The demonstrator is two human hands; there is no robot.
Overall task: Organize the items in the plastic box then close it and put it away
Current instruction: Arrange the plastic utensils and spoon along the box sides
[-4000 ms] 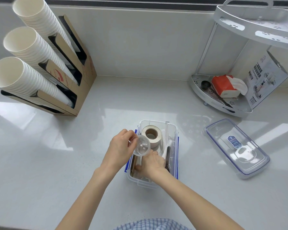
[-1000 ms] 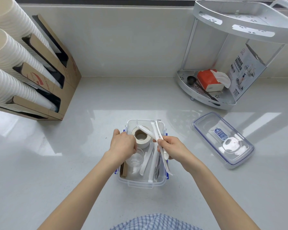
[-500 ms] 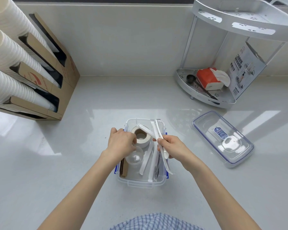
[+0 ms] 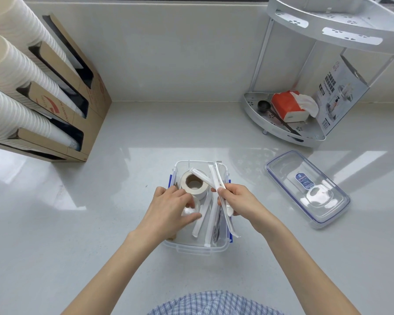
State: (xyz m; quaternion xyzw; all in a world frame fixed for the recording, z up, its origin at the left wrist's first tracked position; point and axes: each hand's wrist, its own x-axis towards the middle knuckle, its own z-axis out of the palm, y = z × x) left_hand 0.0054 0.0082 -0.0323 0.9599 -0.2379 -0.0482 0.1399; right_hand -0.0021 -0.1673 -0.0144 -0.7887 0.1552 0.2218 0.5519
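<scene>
A clear plastic box [image 4: 198,247] with blue latches stands open on the white counter in front of me. Inside it lie a roll of white tape [image 4: 194,183], several white wrapped sticks [image 4: 210,221] and a small clear cup [image 4: 190,208]. My left hand [image 4: 168,210] reaches into the box's left side and grips the clear cup. My right hand [image 4: 237,201] holds a bunch of white wrapped sticks [image 4: 216,178] above the box's right side. The box's clear lid [image 4: 307,187] lies flat on the counter to the right.
A cardboard dispenser [image 4: 62,105] with three stacks of white paper cups stands at the back left. A white corner rack [image 4: 284,123] at the back right holds a red tissue pack, a black scoop and a printed carton.
My left hand has put the clear cup down into the box beside the tape roll. My right hand has lifted a bunch of wrapped sticks and holds them steady.
</scene>
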